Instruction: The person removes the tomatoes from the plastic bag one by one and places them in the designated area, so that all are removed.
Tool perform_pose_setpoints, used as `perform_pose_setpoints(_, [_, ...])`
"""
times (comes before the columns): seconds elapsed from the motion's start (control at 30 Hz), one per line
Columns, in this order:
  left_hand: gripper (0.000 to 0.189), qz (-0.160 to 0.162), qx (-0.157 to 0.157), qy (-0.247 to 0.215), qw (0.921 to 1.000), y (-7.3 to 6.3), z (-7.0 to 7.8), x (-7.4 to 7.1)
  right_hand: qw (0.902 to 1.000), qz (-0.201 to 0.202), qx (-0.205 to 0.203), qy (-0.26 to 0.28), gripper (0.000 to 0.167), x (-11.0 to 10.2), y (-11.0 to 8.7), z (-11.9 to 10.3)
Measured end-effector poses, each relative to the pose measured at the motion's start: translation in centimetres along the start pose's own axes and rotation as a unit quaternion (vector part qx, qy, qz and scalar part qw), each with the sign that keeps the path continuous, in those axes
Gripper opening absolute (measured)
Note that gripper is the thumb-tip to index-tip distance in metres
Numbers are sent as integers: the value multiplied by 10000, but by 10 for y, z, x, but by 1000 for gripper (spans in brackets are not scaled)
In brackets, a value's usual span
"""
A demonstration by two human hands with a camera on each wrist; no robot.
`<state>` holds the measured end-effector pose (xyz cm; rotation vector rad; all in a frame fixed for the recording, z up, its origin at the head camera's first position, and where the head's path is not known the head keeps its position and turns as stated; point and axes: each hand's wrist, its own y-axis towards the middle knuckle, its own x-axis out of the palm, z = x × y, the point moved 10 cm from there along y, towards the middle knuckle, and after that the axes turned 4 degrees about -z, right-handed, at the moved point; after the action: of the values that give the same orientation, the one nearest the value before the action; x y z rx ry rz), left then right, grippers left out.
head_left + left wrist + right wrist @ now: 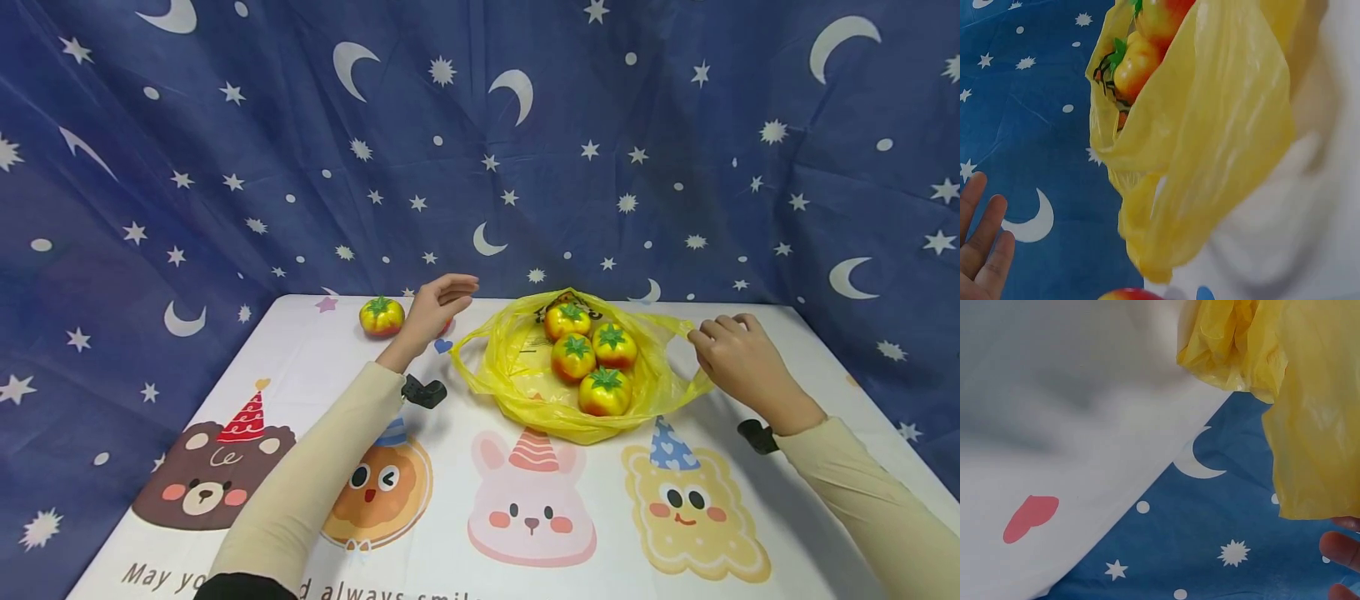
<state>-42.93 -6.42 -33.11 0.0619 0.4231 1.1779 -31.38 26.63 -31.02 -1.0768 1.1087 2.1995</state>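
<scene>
A yellow plastic bag (517, 400) lies spread with its mouth open upward, and several yellow-red tomatoes (573, 357) with green tops sit inside. My right hand (738, 358) grips the bag's right handle; in the right wrist view its fingertips (1340, 550) show at the bag's lower edge. My left hand (441, 310) hovers left of the bag, its fingers fairly straight and holding nothing. Behind that hand, another tomato (446, 327) is mostly hidden on the table. Farther left stands one more tomato (381, 317). The bag's left handle (463, 367) hangs loose.
A white table cover (457, 500) printed with cartoon animals lies under everything. At the table's far edge rises a blue curtain (420, 125) with moons and stars. Dark wrist cameras (424, 392) are strapped at both wrists.
</scene>
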Motion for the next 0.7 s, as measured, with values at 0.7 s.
perform_pose_setpoints(0.7, [35, -688, -316, -273, 9968, 21, -2, 64, 9999, -76, 64, 18, 25, 0, 1, 1])
